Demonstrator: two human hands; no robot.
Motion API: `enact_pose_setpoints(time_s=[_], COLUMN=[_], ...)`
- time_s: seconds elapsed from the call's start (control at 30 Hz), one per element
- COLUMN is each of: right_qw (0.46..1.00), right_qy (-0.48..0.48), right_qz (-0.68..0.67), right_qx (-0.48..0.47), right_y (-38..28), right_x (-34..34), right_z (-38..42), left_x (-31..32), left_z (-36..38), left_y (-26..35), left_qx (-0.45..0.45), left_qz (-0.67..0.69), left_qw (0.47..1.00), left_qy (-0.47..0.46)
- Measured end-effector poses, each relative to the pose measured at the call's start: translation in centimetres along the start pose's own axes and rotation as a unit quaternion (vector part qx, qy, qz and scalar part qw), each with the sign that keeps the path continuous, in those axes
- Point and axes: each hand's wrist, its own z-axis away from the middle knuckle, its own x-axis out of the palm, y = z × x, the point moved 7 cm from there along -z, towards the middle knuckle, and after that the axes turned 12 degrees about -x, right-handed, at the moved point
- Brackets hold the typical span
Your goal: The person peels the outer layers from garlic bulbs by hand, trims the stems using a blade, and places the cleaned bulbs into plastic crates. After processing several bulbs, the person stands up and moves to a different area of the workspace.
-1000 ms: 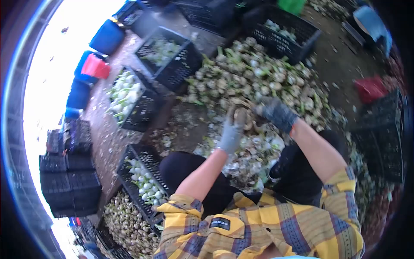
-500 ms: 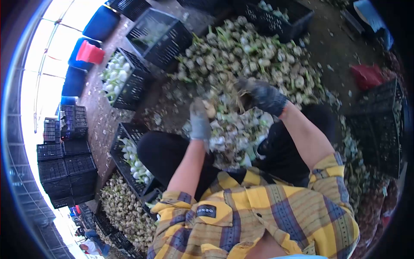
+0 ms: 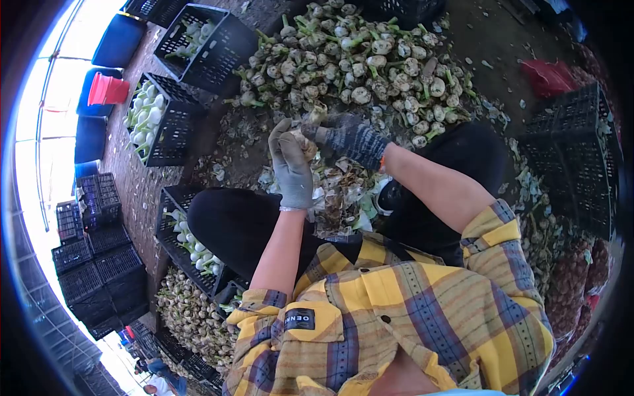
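In a grey glove, my left hand (image 3: pixel 290 168) is closed around a garlic bulb (image 3: pixel 308 146) with dry, dirty outer skin. My right hand (image 3: pixel 353 142), in a dark patterned glove, meets it from the other side, its fingers closed against the bulb's upper part. A pale stem end (image 3: pixel 318 112) sticks up between the two hands. Just beyond them lies a large heap of soiled garlic bulbs (image 3: pixel 396 72) with green stems. Loose skins and leaf scraps (image 3: pixel 340 198) cover the ground between my legs. The right fingertips are partly hidden.
A black crate (image 3: pixel 178 122) of cleaned white bulbs stands at the left, another crate (image 3: pixel 218 56) behind it. A third crate (image 3: pixel 191 264) sits beside my left knee. Stacked crates (image 3: pixel 568 158) rise at the right near a red sack (image 3: pixel 548 78). A red bucket (image 3: pixel 107 89) is far left.
My right hand has moved left and down to meet my left hand at the bulb. My left hand has turned and shifted slightly left. The view has shifted too.
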Motion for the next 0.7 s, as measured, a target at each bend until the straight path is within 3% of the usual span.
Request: enact_pose_setpoints(time_s=[0.03, 0.07, 0.17, 0.27, 0.37, 0.47, 0.57, 0.67, 0.7], right_qw=[1.0, 0.999, 0.996, 0.988, 0.96, 0.955, 0.947, 0.941, 0.939], right_qy=[0.003, 0.008, 0.008, -0.002, -0.01, -0.012, -0.052, -0.024, -0.018], right_qz=[0.028, -0.028, 0.07, 0.139, 0.25, 0.266, 0.297, 0.303, 0.304], right_qx=[0.002, -0.021, -0.053, -0.065, -0.128, -0.129, -0.108, -0.152, -0.159], right_y=[-0.3, 0.1, 0.8, 0.2, -0.8, -0.8, -0.3, 0.0, -0.3], right_x=[0.0, -0.2, -0.6, -0.6, -0.7, -0.6, -0.4, -0.6, -0.6], right_z=[0.1, 0.2, -0.5, -0.4, -0.3, -0.4, -0.5, -0.5, -0.4], left_x=[0.7, 1.1, 0.9, 0.6, 0.6, 1.0, 0.8, 0.7, 0.5], left_z=[0.5, 0.7, 0.3, 0.1, 0.1, 0.5, 0.3, 0.4, 0.1], left_y=[0.8, 1.3, -0.3, -0.6, -1.3, -0.5, -0.2, -0.6, -0.8], left_qx=[0.012, 0.025, 0.002, 0.054, 0.011, -0.015, 0.038, -0.039, -0.013], left_qz=[-0.013, -0.026, 0.005, -0.005, 0.019, 0.024, -0.039, 0.025, 0.019], left_qw=[1.0, 0.999, 1.0, 0.998, 1.0, 0.999, 0.998, 0.998, 0.999], left_qy=[-0.005, -0.009, -0.001, 0.017, 0.014, 0.017, 0.037, 0.035, 0.045])
